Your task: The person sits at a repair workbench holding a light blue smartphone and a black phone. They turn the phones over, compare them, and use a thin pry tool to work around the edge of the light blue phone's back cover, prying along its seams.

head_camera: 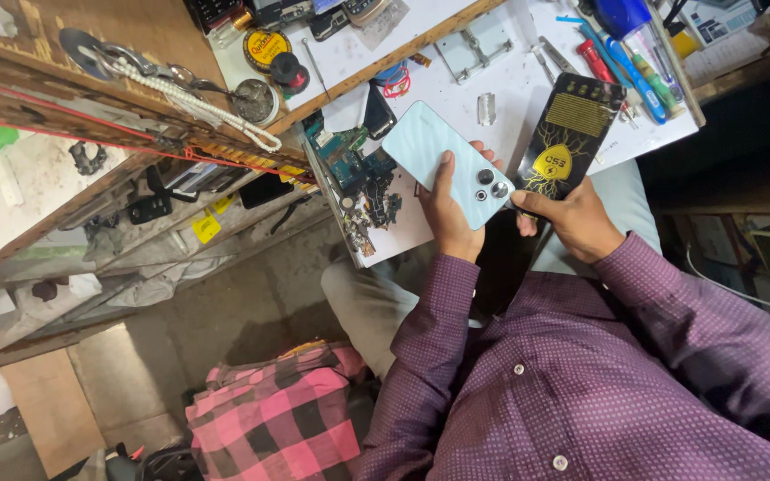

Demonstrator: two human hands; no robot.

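My left hand [450,216] holds a pale blue-green smartphone [443,160] back side up, its camera lenses near my thumb. My right hand [574,216] grips the lower end of a black flat pouch [570,134] printed with a gold grid and a yellow shield emblem. Phone and pouch sit side by side above the white worktop [510,80]. Purple dotted sleeves cover both my arms.
Circuit boards and small parts [354,169] lie at the worktop's left edge. Screwdrivers and tweezers [621,62] sit at the top right, round tins [265,49] at the top. A wooden shelf [91,98] stands to the left. A pink checked cloth [278,419] lies below.
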